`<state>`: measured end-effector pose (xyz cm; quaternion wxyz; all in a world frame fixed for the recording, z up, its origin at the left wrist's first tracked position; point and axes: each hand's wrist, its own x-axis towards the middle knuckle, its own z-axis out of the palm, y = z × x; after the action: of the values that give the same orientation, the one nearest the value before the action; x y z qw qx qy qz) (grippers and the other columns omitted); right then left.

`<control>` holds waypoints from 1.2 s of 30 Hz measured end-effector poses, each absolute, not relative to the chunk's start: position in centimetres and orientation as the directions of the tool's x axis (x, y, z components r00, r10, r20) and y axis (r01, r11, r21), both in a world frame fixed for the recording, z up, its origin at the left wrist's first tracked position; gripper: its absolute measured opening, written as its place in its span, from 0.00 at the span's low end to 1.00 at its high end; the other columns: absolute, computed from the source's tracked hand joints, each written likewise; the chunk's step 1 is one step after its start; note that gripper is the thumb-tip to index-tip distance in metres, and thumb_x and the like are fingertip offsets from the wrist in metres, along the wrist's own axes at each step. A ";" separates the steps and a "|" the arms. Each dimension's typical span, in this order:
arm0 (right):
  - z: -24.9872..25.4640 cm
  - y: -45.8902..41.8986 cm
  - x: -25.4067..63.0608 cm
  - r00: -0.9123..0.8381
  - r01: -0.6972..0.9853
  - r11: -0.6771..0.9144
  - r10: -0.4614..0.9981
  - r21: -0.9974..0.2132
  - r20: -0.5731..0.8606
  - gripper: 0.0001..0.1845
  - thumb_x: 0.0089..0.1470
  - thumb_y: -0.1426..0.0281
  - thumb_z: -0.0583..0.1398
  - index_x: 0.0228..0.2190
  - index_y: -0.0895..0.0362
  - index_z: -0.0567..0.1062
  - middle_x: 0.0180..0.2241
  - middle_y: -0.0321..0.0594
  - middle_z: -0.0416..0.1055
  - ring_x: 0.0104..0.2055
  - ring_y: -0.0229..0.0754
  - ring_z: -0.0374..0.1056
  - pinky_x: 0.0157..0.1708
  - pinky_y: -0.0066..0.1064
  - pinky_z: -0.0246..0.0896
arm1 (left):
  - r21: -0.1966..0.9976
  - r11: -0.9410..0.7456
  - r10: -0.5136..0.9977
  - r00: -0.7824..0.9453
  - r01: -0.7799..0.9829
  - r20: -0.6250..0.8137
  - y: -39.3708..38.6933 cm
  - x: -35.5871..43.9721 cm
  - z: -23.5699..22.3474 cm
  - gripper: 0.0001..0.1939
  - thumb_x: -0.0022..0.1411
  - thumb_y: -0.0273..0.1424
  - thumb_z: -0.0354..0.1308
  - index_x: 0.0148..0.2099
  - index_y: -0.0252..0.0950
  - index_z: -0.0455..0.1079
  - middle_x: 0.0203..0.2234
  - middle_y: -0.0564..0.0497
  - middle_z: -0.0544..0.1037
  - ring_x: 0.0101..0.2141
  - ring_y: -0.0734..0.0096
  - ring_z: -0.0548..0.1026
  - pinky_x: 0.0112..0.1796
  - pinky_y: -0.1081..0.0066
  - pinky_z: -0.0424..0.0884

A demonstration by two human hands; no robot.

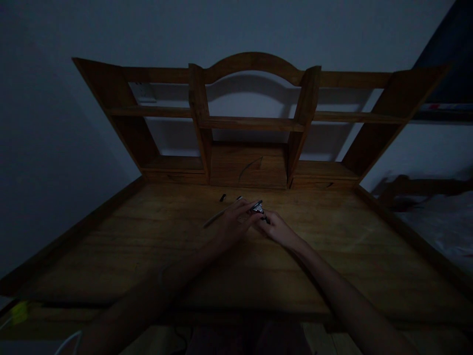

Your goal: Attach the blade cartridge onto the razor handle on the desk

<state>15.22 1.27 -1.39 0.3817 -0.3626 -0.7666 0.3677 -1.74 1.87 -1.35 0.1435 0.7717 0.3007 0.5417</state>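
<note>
Over the middle of the wooden desk (177, 251), both hands meet around a small black-and-silver object (257, 208). Its exact kind is too dark and small to make out. My left hand (236, 217) is closed on its left side, fingers reaching forward. From the right, my right hand (275, 227) pinches its lower end, where a dark part shows by the thumb. Beside the left hand lies a thin pale strip (214, 217), partly hidden by that hand. A small black piece (222, 197) rests a little farther back.
A wooden shelf unit (253, 123) with several compartments and small drawers stands along the desk's back edge, against the wall (236, 29). Raised side rims (410, 231) border the desk. Something yellow (19, 312) shows at the lower left. The room is dim.
</note>
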 end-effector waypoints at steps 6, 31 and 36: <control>-1.3 1.1 15.1 -0.458 0.342 0.530 0.815 -0.776 0.355 0.10 0.58 0.68 0.54 0.39 0.59 0.73 0.32 0.37 0.71 0.33 0.40 0.65 0.33 0.28 0.58 | 0.568 -0.747 0.653 0.222 0.345 0.724 1.8 -1.7 -1.6 0.13 0.57 0.37 0.64 0.44 0.38 0.74 0.38 0.49 0.77 0.41 0.65 0.75 0.46 0.63 0.70; -0.4 0.5 15.2 -0.475 0.398 0.543 0.812 -0.740 0.340 0.19 0.51 0.80 0.51 0.41 0.59 0.76 0.39 0.42 0.77 0.40 0.47 0.72 0.40 0.32 0.63 | 0.374 -0.810 0.535 0.308 0.452 0.786 1.7 -2.1 -1.4 0.15 0.56 0.39 0.65 0.43 0.37 0.72 0.37 0.48 0.76 0.40 0.63 0.74 0.45 0.62 0.70; -0.9 0.7 15.0 -0.390 0.490 0.506 0.855 -0.710 0.341 0.21 0.52 0.79 0.53 0.47 0.58 0.73 0.44 0.45 0.76 0.44 0.49 0.71 0.43 0.34 0.63 | 0.427 -0.788 0.564 0.242 0.444 0.789 1.9 -1.7 -1.9 0.15 0.56 0.39 0.64 0.44 0.38 0.71 0.38 0.48 0.77 0.42 0.64 0.75 0.47 0.61 0.70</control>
<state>15.00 0.70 -0.86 0.3534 -0.4243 -0.7925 0.2588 -1.70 1.93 -1.94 0.0571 0.7861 0.3207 0.5254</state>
